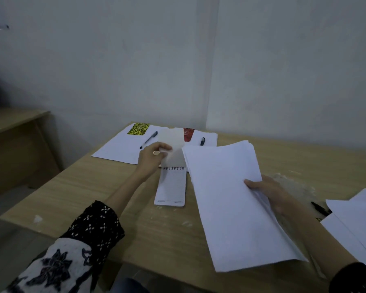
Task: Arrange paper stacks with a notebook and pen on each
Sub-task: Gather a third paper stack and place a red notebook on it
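A spiral notebook (171,188) lies open on the wooden table (93,187). My left hand (151,157) pinches its translucent cover (171,142), lifted upright above the spiral. My right hand (268,191) grips a thick paper stack (230,199) by its right edge, held just right of the notebook. At the back lie two paper stacks: the left one (118,149) carries a yellow patterned notebook (138,129) and a pen (148,139); the right one (207,137) carries a red notebook (188,134) and a black pen (202,141).
More loose sheets (355,216) lie at the right edge of the table, with a black pen (320,208) beside them. A second wooden desk (15,132) stands to the left. A white wall rises behind the table.
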